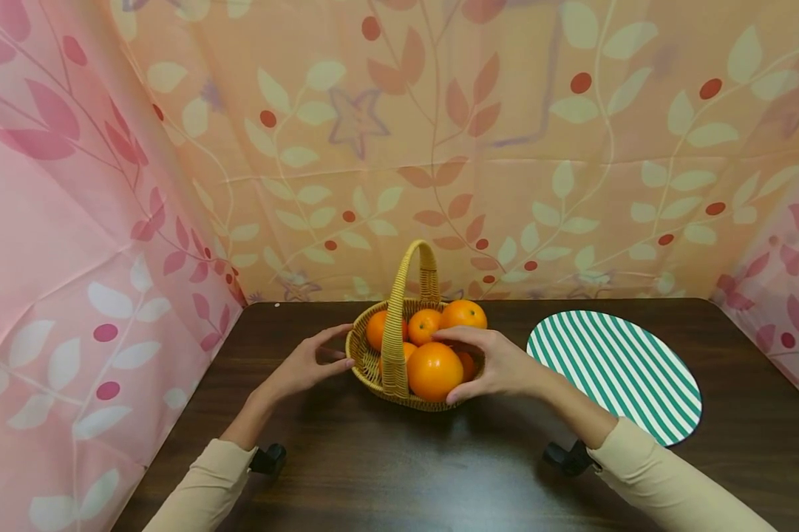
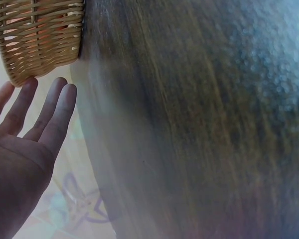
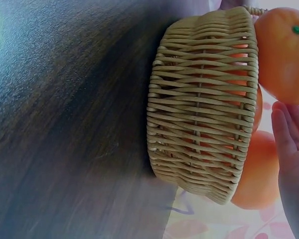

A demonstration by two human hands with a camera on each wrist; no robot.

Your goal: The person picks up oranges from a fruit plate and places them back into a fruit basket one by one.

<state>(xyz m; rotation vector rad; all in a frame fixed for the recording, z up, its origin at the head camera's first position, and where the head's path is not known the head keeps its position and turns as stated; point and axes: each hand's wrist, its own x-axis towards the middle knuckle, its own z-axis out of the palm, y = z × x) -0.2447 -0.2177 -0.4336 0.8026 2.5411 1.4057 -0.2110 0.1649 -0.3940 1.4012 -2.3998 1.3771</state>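
Observation:
A yellow wicker basket [image 1: 369, 375] with a tall arched handle stands on the dark table, holding several oranges. My left hand [image 1: 313, 362] is at the basket's left end, its fingertips right at the rim. In the left wrist view the fingers [image 2: 52, 112] are fairly straight against the woven side. My right hand [image 1: 499, 362] spans the large front orange [image 1: 434, 372], thumb at its lower right and fingertips at its top. That orange [image 3: 284, 55] sits high at the basket's rim in the right wrist view. Another orange [image 1: 464, 315] rises above the back rim.
A round mat [image 1: 612, 369] with green and white stripes lies on the table to the right, partly behind my right forearm. The table [image 1: 372, 473] is dark wood-grained. Patterned cloth [image 1: 439, 148] hangs behind it and along both sides.

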